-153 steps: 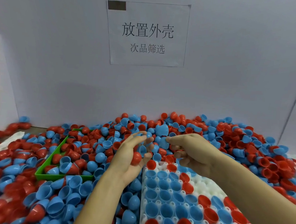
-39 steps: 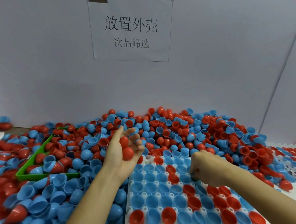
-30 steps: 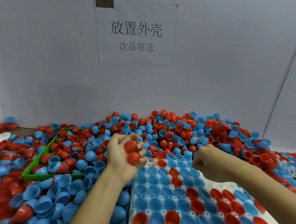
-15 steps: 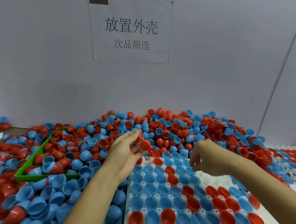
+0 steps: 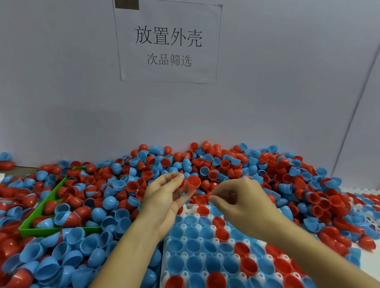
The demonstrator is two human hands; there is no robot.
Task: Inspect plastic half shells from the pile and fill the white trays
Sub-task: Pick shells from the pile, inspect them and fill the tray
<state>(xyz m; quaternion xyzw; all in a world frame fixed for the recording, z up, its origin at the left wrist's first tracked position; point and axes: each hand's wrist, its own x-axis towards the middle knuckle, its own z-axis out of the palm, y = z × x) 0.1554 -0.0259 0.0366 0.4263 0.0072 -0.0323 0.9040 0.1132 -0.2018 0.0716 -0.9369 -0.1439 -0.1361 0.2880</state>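
While both hands hover over the far end of the tray, the scene reads as follows.

Left fingers [image 5: 177,183]: lightly curled, thumb and fingertips pinching a red half shell [image 5: 193,182] by its rim, a second red shell tucked behind the fingers.
Left hand [image 5: 162,201]: palm turned up and inward, forearm rising from the lower edge, held above the seam between pile and tray.
Right fingers [image 5: 220,199]: curled inward, thumb and forefinger drawn together toward the held shell; whether they nip anything, I cannot tell.
Right hand [image 5: 242,201]: back upward, wrist bent, forearm entering from the lower right, just beside the left hand.
Held shell: glossy red, small cup shape, open mouth facing the camera, raised above the tray's far edge.
White tray [image 5: 202,254]: lies on the counter below the hands, most pockets filled with blue and red shells, mouths up.
Pile [image 5: 227,166]: red and blue shells heaped against the back wall.
Green bin [image 5: 47,204]: left of the hands, holding mixed shells.
Paper sign [image 5: 167,42]: taped to the wall.
Change: half a second ago the right hand was well apart; now it has closed in on the left fingertips.
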